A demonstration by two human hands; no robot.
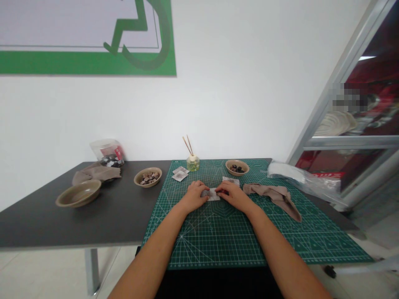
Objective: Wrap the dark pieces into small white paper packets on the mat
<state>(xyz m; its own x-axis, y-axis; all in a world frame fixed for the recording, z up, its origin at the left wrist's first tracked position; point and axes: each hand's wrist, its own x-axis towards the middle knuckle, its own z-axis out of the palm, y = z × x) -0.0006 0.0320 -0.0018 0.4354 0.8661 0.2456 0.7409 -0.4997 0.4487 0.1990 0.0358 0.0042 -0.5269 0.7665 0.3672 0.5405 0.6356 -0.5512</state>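
Both of my hands rest on a green cutting mat [224, 241] and meet over a small white sachet [213, 194]. My left hand [194, 196] has its fingers curled onto the sachet's left end. My right hand [234, 194] pinches the right end. Another small white sachet [231, 180] lies just behind my right hand. Two more sachets [180, 173] lie at the mat's far left corner. A brown cloth [274, 197] is spread to the right of my right hand.
On the dark table [93, 220] stand an empty tan bowl [79, 193], a bowl of brown pieces [148, 177], a bowl of dark pieces [237, 167], a reed diffuser [192, 161], a plastic jar [108, 153] on a folded cloth [95, 173], and a clear bag [299, 178].
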